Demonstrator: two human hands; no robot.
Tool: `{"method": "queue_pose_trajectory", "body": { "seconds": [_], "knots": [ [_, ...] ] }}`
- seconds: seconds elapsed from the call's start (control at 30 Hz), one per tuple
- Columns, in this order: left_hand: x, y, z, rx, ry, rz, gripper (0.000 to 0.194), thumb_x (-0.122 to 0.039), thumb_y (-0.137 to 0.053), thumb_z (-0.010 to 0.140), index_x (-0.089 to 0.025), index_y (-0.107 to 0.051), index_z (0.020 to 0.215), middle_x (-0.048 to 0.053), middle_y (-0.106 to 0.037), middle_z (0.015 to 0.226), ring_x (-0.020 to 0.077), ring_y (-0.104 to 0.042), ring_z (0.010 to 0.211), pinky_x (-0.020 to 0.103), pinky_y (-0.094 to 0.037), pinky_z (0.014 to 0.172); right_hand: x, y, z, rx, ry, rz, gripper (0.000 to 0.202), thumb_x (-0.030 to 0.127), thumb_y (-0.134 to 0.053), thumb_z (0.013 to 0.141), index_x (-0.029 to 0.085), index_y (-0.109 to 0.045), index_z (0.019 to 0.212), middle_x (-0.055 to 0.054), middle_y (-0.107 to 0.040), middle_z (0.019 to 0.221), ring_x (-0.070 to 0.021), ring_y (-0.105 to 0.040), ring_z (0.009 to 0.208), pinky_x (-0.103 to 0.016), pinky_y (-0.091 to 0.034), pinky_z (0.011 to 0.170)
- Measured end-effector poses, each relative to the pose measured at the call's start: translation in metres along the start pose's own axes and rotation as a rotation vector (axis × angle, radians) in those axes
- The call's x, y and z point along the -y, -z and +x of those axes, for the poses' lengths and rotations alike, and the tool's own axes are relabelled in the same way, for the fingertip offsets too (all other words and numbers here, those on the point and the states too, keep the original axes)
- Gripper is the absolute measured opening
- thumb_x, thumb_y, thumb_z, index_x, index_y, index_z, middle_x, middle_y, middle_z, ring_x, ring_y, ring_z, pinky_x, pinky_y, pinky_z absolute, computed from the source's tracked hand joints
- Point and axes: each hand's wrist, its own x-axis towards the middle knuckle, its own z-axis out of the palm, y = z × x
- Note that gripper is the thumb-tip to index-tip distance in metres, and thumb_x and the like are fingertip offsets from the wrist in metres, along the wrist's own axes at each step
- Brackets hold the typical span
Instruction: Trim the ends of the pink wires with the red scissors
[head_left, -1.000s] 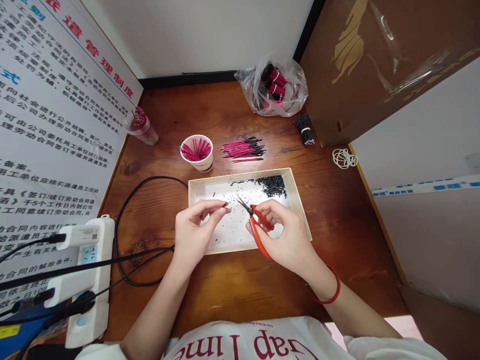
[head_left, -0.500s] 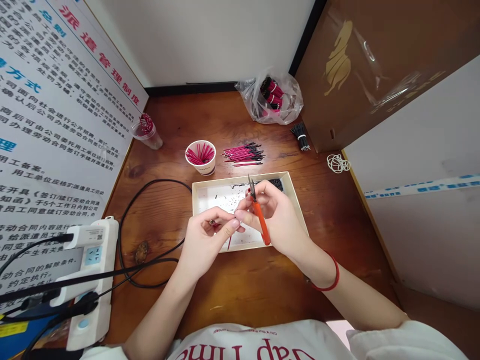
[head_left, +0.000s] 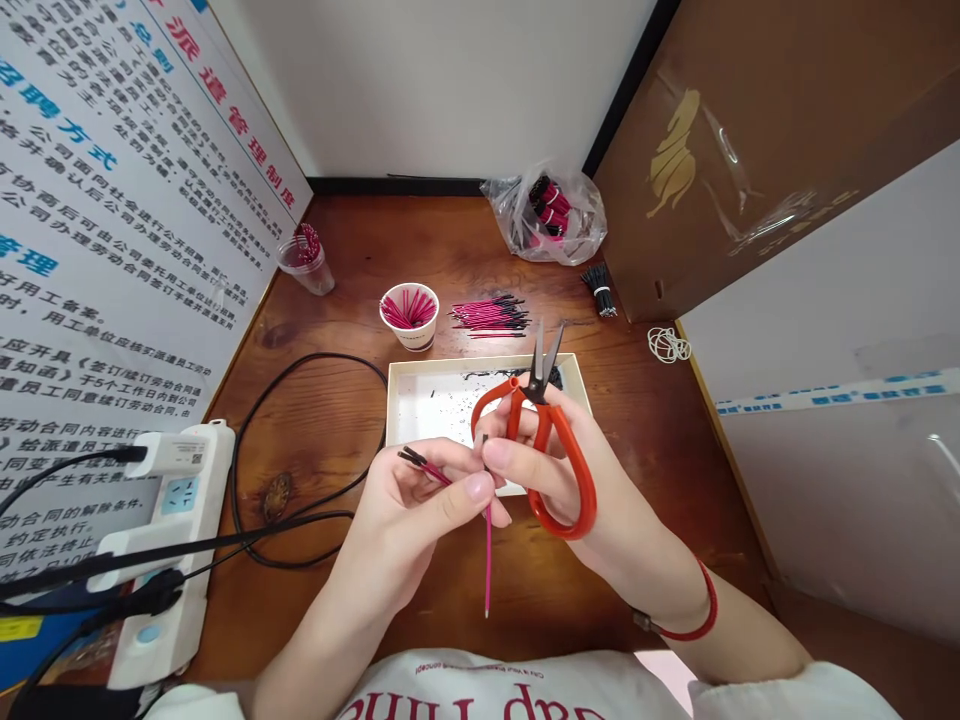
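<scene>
My left hand (head_left: 420,510) is closed, pinching a pink wire (head_left: 488,565) that hangs down from the fingertips with a pale tip. More pink wires with black ends (head_left: 414,459) stick out of the same hand beside the index finger. My right hand (head_left: 555,465) meets it at the fingertips, thumb and finger at the black upper end of the hanging wire. Orange-handled scissors (head_left: 581,490) are hooked on the right hand's fingers, blades apart and pointing away from me. Under the hands lies a shallow white box (head_left: 427,400) holding small black bits.
Behind the box stand a paper cup of pink wires (head_left: 409,340) and a pile of pink-and-black wires (head_left: 491,315). A plastic bag (head_left: 517,235), a black wire bundle (head_left: 600,290) and white bands (head_left: 668,345) lie right. At left are a plastic cup (head_left: 319,278) and power strip (head_left: 199,520).
Both hands have come slightly nearer to me. The scissors have turned so their handles and spread blades show, and the pink wire now hangs lower, in front of the box.
</scene>
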Motion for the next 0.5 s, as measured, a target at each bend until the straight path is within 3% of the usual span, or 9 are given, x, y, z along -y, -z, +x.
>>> {"method": "queue_pose_trajectory", "body": {
  "seconds": [0.17,0.5],
  "knots": [
    [-0.0023,-0.0003,-0.001,0.013,0.005,0.014,0.011,-0.031,-0.085,0.077,-0.023,-0.079,0.074,-0.002,-0.075,0.06,0.009,-0.069,0.06,0.017,-0.058,0.069,0.004,-0.0015,-0.0021,0.021,-0.04,0.03,0.038,0.03,-0.088,0.072,0.023,-0.052,0.082,0.008,-0.061,0.07,-0.0088,-0.059,0.055,-0.026,-0.055,0.06],
    [-0.0043,0.0027,0.0016,-0.008,-0.022,0.057,0.012,-0.028,-0.086,0.074,-0.022,-0.077,0.07,-0.004,-0.068,0.061,0.0092,-0.069,0.058,0.015,-0.055,0.058,0.0034,-0.001,-0.0015,-0.014,-0.064,0.085,0.035,0.019,-0.09,0.067,0.021,-0.058,0.082,0.007,-0.064,0.074,-0.0087,-0.06,0.062,-0.023,-0.051,0.059]
  ]
}}
